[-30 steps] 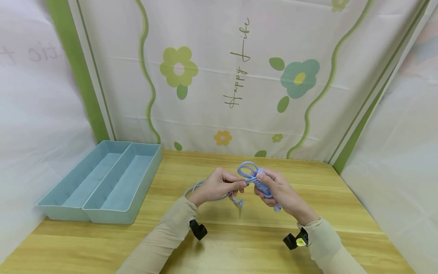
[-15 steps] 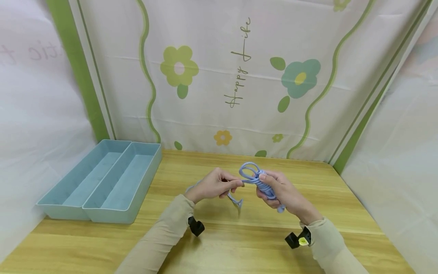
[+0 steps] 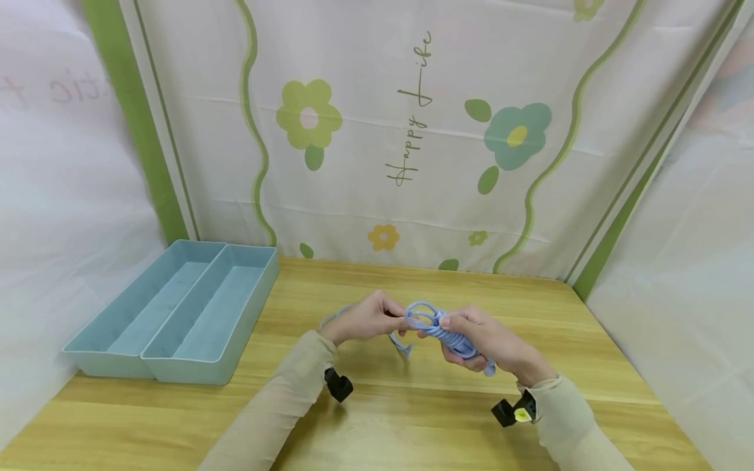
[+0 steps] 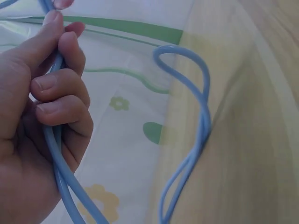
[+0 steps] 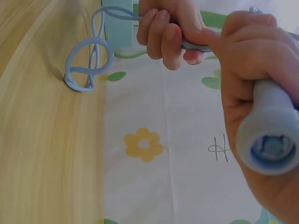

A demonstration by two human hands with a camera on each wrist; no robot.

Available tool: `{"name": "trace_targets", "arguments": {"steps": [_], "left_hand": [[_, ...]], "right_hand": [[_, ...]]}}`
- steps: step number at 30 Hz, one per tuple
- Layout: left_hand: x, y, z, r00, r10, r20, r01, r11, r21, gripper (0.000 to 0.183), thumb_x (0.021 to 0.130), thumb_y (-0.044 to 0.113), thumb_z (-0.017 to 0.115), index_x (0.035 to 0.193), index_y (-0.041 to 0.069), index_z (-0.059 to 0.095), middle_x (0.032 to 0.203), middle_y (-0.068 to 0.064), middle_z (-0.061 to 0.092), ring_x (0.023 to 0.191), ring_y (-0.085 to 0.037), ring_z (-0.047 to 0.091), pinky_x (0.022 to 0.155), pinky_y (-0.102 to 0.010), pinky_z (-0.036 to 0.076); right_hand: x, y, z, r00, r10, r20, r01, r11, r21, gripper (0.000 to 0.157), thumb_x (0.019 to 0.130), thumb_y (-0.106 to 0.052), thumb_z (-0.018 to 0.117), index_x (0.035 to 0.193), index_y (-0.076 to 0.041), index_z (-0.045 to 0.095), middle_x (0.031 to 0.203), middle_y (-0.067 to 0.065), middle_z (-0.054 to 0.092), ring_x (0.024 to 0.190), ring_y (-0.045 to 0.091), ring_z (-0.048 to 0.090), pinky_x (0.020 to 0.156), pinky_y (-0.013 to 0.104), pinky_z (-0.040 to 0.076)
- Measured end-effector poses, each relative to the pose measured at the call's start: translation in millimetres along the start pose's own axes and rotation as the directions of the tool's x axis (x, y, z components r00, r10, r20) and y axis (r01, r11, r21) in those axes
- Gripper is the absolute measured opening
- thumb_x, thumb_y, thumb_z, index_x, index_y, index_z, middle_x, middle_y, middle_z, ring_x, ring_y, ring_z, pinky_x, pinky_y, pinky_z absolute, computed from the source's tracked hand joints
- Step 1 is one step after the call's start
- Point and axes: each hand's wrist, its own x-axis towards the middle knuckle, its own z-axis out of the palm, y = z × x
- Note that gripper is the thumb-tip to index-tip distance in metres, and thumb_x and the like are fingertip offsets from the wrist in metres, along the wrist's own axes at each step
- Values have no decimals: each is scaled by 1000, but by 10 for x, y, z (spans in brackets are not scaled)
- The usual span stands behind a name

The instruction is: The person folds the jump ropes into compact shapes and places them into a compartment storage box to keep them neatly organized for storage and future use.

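Note:
A blue skipping rope [image 3: 455, 341] is wound into a bundle in my right hand [image 3: 491, 337], thumb on top and fingers beneath. Its pale handle [image 5: 267, 140], with a hollow round end, sticks out below that hand in the right wrist view. One cord loop stands up at the bundle's left end, beside the fingertips of my left hand [image 3: 368, 318]. In the left wrist view, two strands run through the left hand's curled fingers [image 4: 63, 86], thumb and forefinger pinching them. The slack cord [image 4: 204, 119] hangs in a twisted loop close to the table.
Two light-blue trays [image 3: 238, 356] stand side by side at the table's left. The wooden table [image 3: 377, 418] ends at a white curtain [image 3: 353, 176] with printed flowers, and more white cloth hangs on both sides.
The bundle and its standing loop have dipped lower, and the loop has come left against my left fingertips. The left hand has drawn the strands slightly left.

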Motion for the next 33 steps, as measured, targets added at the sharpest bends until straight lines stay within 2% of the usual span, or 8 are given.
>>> {"name": "trace_targets", "arguments": {"steps": [6, 10, 16, 25, 26, 28, 31, 33], "left_hand": [[124, 136, -91, 998, -6, 64, 0, 995, 95, 24, 95, 4, 67, 74, 5, 78, 61, 2, 65, 44, -9, 25, 46, -24, 26], [202, 271, -114, 993, -9, 115, -12, 983, 181, 17, 93, 12, 71, 80, 8, 81, 68, -3, 70, 44, -8, 34, 48, -23, 33], [253, 407, -69, 989, -20, 147, -24, 958, 287, 9, 91, 9, 73, 94, 4, 80, 83, -2, 74, 62, -5, 64, 59, -20, 51], [308, 501, -8, 980, -2, 199, -88, 892, 443, 9, 92, 8, 72, 92, 6, 80, 81, 2, 73, 66, 1, 65, 61, -18, 52], [320, 509, 2, 978, -9, 210, -87, 891, 446, 9, 92, 8, 72, 92, 6, 80, 81, 3, 73, 67, 0, 65, 62, -17, 52], [342, 522, 24, 972, -26, 234, -83, 891, 446, 10, 92, 9, 71, 95, 5, 80, 80, 4, 73, 65, -1, 65, 62, -17, 52], [372, 538, 58, 965, -33, 260, -92, 887, 453, 11, 93, 9, 70, 95, 5, 80, 76, 7, 71, 58, -2, 62, 58, -16, 49], [385, 549, 76, 964, -25, 266, -104, 882, 460, 12, 94, 9, 69, 93, 6, 80, 71, 8, 70, 51, -2, 56, 54, -15, 46]], "right_hand": [[-8, 0, -3, 997, 6, 80, -10, 999, 51, 42, 110, -21, 29, 127, 5, 57, 68, 7, 51, 39, 10, 29, 30, 28, 23], [-25, -6, 1, 995, 48, 89, -53, 997, 49, 38, 110, -22, 31, 117, 7, 55, 67, 7, 50, 39, 9, 28, 31, 26, 23], [-13, 1, 20, 987, 155, 54, -154, 988, -23, 39, 109, -30, 38, 122, 4, 53, 68, 8, 52, 41, 8, 32, 33, 25, 25], [52, 66, 58, 977, 211, 27, -203, 962, -185, 38, 108, -30, 44, 107, 4, 60, 60, 4, 48, 40, 7, 32, 34, 21, 26], [56, 70, 70, 975, 222, 12, -215, 954, -210, 36, 107, -31, 46, 109, 3, 59, 59, 3, 48, 41, 8, 33, 35, 21, 26], [57, 72, 96, 967, 255, -17, -251, 938, -239, 39, 105, -34, 49, 126, -2, 54, 59, 2, 48, 43, 10, 35, 36, 22, 27], [56, 71, 131, 954, 294, -57, -299, 921, -248, 56, 103, -38, 53, 149, -13, 33, 59, 2, 46, 43, 11, 35, 36, 22, 26], [58, 74, 146, 948, 310, -74, -318, 916, -245, 65, 103, -39, 54, 155, -21, 20, 58, 2, 45, 43, 11, 34, 36, 22, 25]]}}
